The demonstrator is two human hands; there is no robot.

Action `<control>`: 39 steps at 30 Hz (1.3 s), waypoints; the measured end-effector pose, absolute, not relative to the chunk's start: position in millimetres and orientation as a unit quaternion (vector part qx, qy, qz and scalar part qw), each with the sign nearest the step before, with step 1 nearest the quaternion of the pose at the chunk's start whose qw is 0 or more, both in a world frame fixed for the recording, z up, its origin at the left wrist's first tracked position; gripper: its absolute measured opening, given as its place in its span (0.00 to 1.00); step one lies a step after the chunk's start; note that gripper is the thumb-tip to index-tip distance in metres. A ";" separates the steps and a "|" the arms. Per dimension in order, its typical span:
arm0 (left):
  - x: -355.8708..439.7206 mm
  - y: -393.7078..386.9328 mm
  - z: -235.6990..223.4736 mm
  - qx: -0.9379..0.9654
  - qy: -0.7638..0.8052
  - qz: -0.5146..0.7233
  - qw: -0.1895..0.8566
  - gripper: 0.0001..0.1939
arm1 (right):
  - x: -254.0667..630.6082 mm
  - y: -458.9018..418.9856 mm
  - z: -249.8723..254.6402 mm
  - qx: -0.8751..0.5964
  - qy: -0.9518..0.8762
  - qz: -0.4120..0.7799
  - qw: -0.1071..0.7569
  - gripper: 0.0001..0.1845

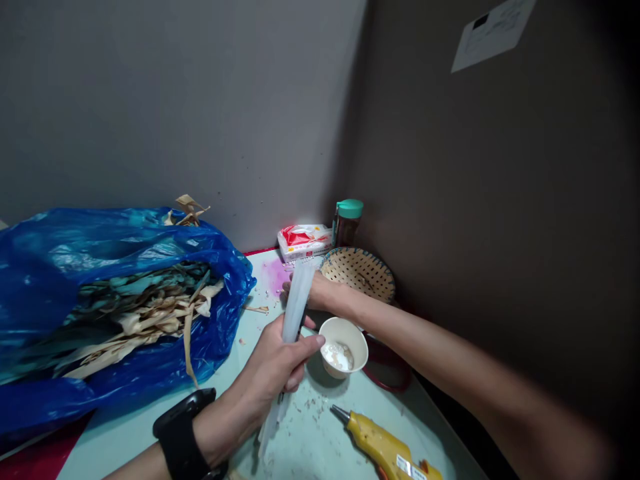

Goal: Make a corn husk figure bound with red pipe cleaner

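My left hand (274, 368), with a black watch on the wrist, is closed round the lower part of a long translucent stick bundle (295, 307) that stands tilted over the table. My right hand (313, 291) is behind the bundle's upper end; its fingers are mostly hidden and seem to grip the top. Just right of my left hand stands a small white cup (343, 345) with whitish lumps inside.
A big blue plastic bag (100, 300) full of dried leaf strips lies at the left. A yellow glue gun (385, 448) lies near the front. A woven basket (358, 272), a green-lidded jar (347, 221) and a red-white packet (304, 241) sit in the corner.
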State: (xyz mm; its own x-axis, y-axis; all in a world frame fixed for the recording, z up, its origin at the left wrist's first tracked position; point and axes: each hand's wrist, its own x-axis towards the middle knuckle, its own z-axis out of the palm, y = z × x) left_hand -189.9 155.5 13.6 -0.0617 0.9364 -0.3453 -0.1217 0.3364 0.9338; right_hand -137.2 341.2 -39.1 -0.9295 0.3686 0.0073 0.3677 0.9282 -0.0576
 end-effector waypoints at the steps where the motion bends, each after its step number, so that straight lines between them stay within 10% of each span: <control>1: -188.8 155.2 12.7 0.358 0.569 0.450 0.587 0.17 | -137.2 341.1 -38.0 -0.188 -0.982 0.018 0.010 0.10; 39: -263.7 130.7 29.6 0.288 0.677 0.503 0.453 0.18 | -164.8 339.9 -35.8 -0.146 -0.989 0.021 0.026 0.13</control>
